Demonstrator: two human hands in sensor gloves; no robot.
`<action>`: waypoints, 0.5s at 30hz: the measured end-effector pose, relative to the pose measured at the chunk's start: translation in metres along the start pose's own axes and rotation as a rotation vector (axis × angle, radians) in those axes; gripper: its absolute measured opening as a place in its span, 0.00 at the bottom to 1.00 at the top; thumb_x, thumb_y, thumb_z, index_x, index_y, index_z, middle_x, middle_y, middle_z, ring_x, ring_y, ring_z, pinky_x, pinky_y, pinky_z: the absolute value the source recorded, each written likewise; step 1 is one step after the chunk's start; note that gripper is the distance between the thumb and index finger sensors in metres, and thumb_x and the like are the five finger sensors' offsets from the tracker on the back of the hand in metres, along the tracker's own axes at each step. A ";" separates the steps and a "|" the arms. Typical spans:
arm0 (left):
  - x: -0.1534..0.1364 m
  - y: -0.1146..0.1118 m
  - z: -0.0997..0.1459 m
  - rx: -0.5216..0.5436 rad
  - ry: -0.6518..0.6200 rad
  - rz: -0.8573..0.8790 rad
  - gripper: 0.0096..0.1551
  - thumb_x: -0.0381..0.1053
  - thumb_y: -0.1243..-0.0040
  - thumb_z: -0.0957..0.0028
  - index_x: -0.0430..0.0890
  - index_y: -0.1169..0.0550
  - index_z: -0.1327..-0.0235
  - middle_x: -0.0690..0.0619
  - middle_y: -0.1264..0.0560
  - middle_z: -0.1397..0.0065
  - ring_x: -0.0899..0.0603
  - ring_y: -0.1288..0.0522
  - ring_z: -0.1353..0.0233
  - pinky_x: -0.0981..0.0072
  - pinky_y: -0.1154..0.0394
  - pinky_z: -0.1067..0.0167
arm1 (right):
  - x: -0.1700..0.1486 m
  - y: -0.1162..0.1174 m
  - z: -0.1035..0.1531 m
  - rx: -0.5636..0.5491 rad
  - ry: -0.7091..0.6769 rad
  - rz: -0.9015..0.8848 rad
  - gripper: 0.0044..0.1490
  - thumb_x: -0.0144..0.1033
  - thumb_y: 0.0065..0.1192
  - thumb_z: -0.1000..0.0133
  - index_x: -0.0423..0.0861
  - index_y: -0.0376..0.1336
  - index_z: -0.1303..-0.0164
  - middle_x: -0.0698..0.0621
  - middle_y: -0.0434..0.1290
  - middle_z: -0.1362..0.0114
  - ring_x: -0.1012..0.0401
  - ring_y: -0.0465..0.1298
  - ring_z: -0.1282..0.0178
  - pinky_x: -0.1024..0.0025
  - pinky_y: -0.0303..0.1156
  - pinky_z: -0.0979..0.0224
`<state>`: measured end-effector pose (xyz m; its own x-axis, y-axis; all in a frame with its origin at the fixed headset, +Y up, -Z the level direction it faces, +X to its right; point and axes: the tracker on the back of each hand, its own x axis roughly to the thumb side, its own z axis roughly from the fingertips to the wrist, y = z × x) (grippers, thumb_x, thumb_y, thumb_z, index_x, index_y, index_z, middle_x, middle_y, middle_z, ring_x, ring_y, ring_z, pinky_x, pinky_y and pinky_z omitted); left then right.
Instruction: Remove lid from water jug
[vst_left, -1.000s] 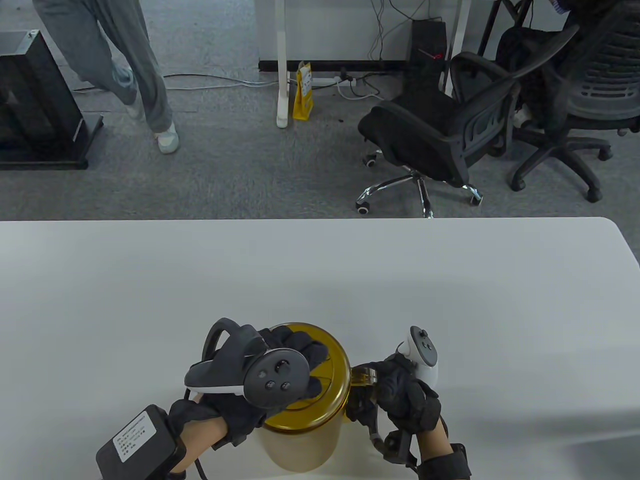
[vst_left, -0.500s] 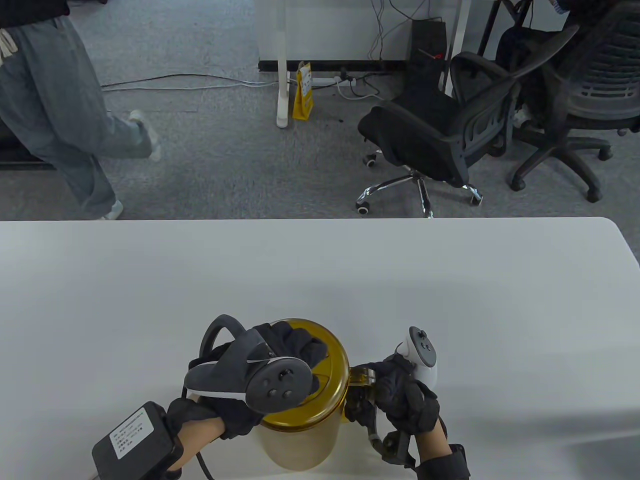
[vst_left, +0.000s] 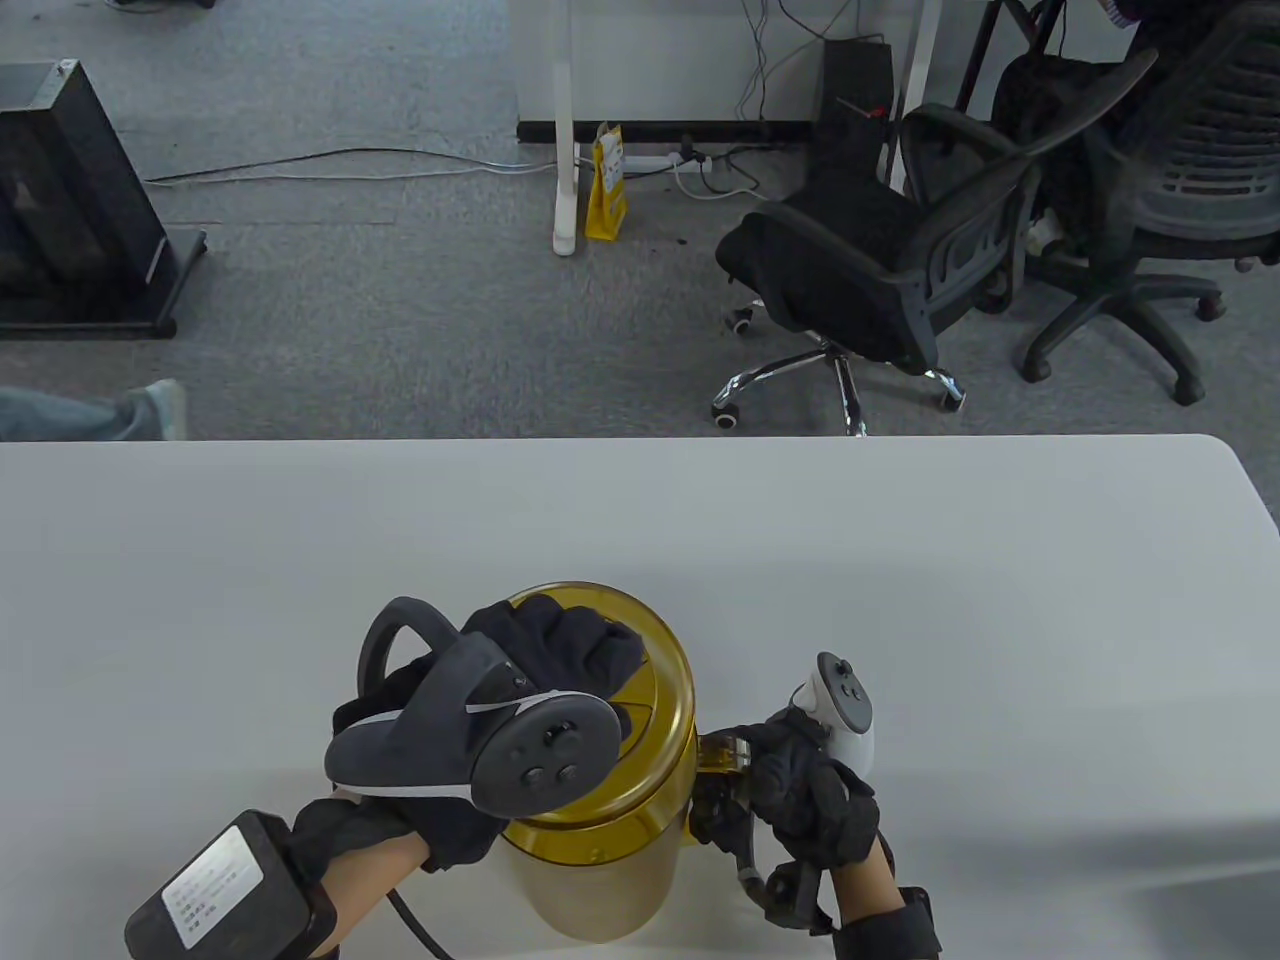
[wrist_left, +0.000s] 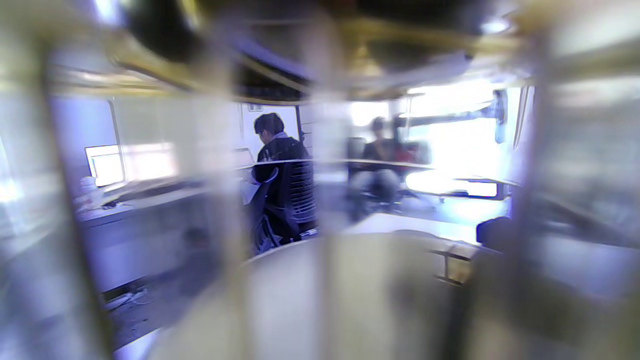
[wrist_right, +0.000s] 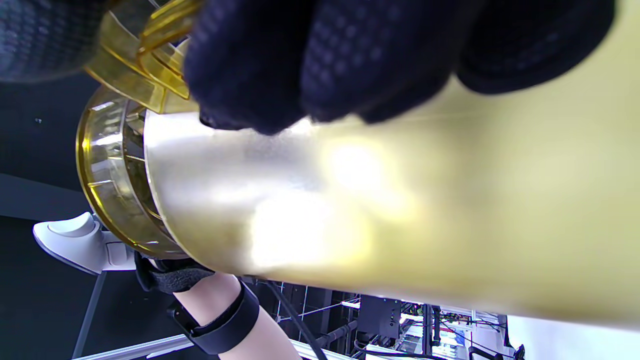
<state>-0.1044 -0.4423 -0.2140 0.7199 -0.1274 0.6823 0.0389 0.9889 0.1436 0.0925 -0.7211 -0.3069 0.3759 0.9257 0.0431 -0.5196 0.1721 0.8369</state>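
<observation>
A translucent water jug (vst_left: 600, 890) stands at the near edge of the table. Its round amber lid (vst_left: 660, 700) is covered by my left hand (vst_left: 555, 640), whose curled fingers grip it from above. The lid sits a little left of the body; whether it is free of the rim I cannot tell. My right hand (vst_left: 810, 790) is wrapped round the amber handle (vst_left: 722, 752) on the jug's right side. In the right wrist view my fingers (wrist_right: 325, 60) curl over the handle (wrist_right: 160, 30), with the pale jug wall (wrist_right: 400, 210) and the ribbed lid (wrist_right: 107, 185) below them. The left wrist view is blurred by the jug wall.
The white table (vst_left: 900, 600) stretches away behind the jug. Past its far edge stand black office chairs (vst_left: 870, 270) and a black box (vst_left: 70, 200) on the floor. A person's foot (vst_left: 150, 410) shows at the left edge.
My left hand and the lid have risen and shifted left. My right hand stays on the handle. The person walking behind has moved off to the left edge.
</observation>
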 end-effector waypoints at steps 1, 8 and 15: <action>-0.001 0.003 0.003 0.001 0.013 -0.015 0.33 0.53 0.35 0.50 0.36 0.25 0.36 0.38 0.22 0.43 0.40 0.24 0.47 0.55 0.24 0.49 | 0.000 0.000 0.000 0.000 0.001 0.000 0.43 0.77 0.59 0.58 0.47 0.79 0.68 0.51 0.82 0.76 0.58 0.81 0.78 0.51 0.76 0.58; -0.018 0.010 0.026 0.003 0.116 -0.008 0.33 0.52 0.35 0.50 0.36 0.25 0.36 0.37 0.22 0.42 0.40 0.25 0.46 0.54 0.25 0.49 | 0.000 0.000 0.000 0.005 -0.001 -0.005 0.43 0.78 0.59 0.58 0.47 0.79 0.68 0.52 0.82 0.76 0.58 0.80 0.78 0.52 0.76 0.58; -0.046 -0.003 0.059 0.010 0.271 0.023 0.33 0.52 0.34 0.50 0.36 0.25 0.36 0.37 0.22 0.42 0.39 0.25 0.46 0.54 0.25 0.48 | 0.000 0.001 -0.001 0.012 -0.004 -0.012 0.43 0.78 0.59 0.57 0.47 0.79 0.67 0.52 0.82 0.76 0.58 0.80 0.78 0.52 0.76 0.58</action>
<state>-0.1787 -0.4434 -0.2039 0.8800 -0.0780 0.4686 0.0142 0.9903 0.1382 0.0914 -0.7209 -0.3065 0.3849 0.9223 0.0352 -0.5057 0.1788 0.8440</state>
